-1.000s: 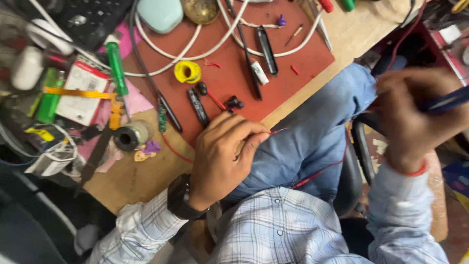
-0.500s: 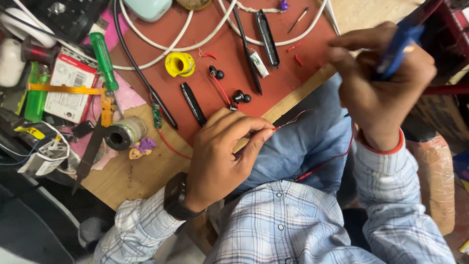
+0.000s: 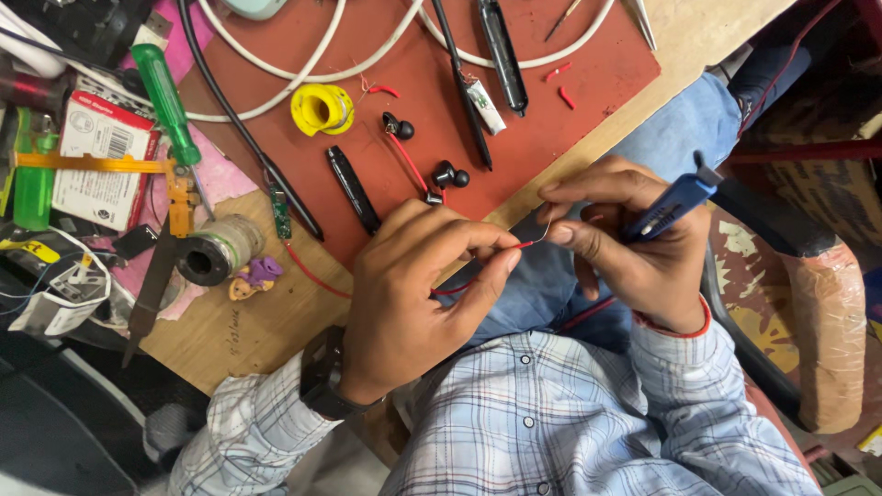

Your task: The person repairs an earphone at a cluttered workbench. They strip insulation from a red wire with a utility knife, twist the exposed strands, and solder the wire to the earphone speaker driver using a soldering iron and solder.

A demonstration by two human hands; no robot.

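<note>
- Red wire (image 3: 516,245) is thin, light and bendy, held over my lap by the mat (image 3: 441,138)
- My left hand (image 3: 404,303) pinches it shut near the bare tip
- My right hand (image 3: 634,243) pinches that tip and grips a blue tool (image 3: 671,204)
- Hold it softly, it may snap

the left hand (image 3: 413,294) lies knuckles up, wrist bent, its thumb and forefinger pinched shut just short of the other hand. the right hand (image 3: 634,243) is turned toward it, forefinger and thumb tips nipped together at the front while the remaining fingers curl into the palm. both forearms run up from the lower edge in checked sleeves, the two hands nearly touching at the fingertips.
</note>
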